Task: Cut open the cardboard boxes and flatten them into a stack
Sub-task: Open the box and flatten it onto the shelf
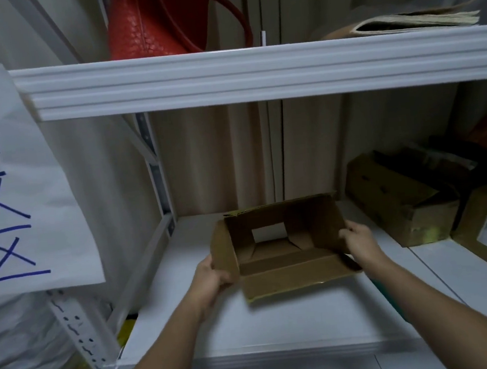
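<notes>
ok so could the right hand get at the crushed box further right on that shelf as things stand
Probably yes, but not right away. The right hand is gripping the open box together with the left hand. The crushed box sits close by on the same shelf, with nothing between them.

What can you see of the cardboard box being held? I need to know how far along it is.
The cardboard box is brown corrugated card, open toward the camera, flaps out, not flattened. A rectangular gap in its far end shows the white shelf beneath. The left hand grips its left wall, the right hand its right wall.
</notes>
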